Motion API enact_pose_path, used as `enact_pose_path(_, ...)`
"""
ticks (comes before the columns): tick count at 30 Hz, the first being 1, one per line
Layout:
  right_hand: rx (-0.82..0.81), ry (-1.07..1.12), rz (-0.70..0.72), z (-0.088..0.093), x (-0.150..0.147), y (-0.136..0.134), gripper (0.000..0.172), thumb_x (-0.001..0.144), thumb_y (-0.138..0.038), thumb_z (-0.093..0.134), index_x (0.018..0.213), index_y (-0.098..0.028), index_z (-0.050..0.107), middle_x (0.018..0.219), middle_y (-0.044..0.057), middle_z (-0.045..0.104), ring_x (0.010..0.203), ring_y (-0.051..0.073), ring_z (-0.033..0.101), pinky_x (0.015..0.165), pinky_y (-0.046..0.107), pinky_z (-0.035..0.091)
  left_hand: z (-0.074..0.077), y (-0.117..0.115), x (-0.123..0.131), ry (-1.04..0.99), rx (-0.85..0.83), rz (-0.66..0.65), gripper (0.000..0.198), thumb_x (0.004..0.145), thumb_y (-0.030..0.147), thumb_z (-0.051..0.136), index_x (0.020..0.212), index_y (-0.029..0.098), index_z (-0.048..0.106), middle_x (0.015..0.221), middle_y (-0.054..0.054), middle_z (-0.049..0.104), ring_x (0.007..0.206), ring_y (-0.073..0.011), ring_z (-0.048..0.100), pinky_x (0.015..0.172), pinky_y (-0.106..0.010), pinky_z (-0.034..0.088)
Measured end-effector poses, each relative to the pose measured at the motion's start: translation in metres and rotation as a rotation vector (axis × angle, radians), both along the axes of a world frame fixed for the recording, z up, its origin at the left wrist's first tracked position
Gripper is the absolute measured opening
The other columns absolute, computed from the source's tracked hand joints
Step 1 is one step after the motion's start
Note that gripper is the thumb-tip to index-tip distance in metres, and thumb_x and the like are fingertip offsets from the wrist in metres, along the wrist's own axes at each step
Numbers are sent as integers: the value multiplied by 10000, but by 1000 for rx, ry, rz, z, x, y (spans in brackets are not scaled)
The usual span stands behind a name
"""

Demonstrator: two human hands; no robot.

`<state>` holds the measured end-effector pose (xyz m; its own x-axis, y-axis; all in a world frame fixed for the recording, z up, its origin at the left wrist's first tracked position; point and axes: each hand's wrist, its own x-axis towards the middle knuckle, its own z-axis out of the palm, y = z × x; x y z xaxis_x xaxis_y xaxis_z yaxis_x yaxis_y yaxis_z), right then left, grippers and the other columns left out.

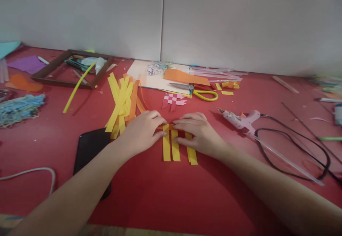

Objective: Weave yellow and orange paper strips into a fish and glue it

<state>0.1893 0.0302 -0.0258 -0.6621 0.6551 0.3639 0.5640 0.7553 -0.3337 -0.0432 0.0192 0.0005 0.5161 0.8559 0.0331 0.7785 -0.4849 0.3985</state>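
Observation:
Several yellow paper strips [166,147] hang down side by side from a thin orange strip [159,126] that runs crosswise on the red table. My left hand [144,131] has its thumb and fingers closed on the left end of the orange strip, beside the leftmost yellow strip. My right hand [196,131] lies over the right part, its fingertips on the orange strip and the yellow strips. Beyond my left hand is a pile of loose yellow strips [120,100] with orange strips [134,100]. A pink checkered woven paper fish [173,100] lies just past both hands.
Yellow-handled scissors [205,95] rest on a pad with orange paper [185,76]. A pink glue gun [242,121] with a black cord is at right. At left are a black phone [89,148], a brown frame [61,83] holding tools, and blue shredded material [21,109].

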Motion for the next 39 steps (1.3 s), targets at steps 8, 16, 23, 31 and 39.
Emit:
enact_pose_path(8, -42, 24, 1, 4, -2, -3, 444, 828, -352, 716, 1206, -138, 626, 1135, 118, 717, 1100, 279, 619, 983, 461, 456, 2, -1, 1, 35, 2, -37, 248, 916, 284, 601, 1128, 172, 665, 1043, -66, 633, 1028, -259, 576, 882, -423, 491)
enact_pose_path(16, -17, 18, -6, 2, -2, -3, 332, 829, -314, 718, 1117, -161, 657, 995, 113, 721, 975, 260, 651, 897, 428, 511, 2, -2, 1, 46, 21, -59, 249, 917, 276, 596, 1135, 181, 668, 1049, -68, 637, 1027, -256, 580, 871, -406, 491)
enact_pose_path(23, -26, 20, -18, 1, -4, -5, 366, 822, -329, 721, 1146, -182, 632, 1004, 110, 724, 992, 275, 640, 894, 459, 512, 3, -4, 3, 48, 4, -32, 260, 916, 278, 596, 1146, 175, 662, 1057, -71, 632, 1041, -256, 578, 869, -402, 499)
enact_pose_path(31, -8, 22, -37, 0, -5, -7, 388, 805, -344, 746, 1124, -150, 637, 989, 130, 717, 965, 275, 644, 875, 457, 526, 1, -4, 2, 28, 0, -36, 262, 913, 270, 599, 1148, 173, 660, 1069, -77, 629, 1052, -254, 575, 895, -409, 498)
enact_pose_path(39, -63, 11, -52, -1, -5, -7, 401, 821, -364, 729, 1165, -186, 627, 1030, 125, 697, 1019, 282, 635, 910, 477, 514, 2, -5, 3, 27, 17, -41, 260, 909, 268, 605, 1144, 172, 658, 1092, -81, 625, 1059, -251, 577, 891, -402, 501)
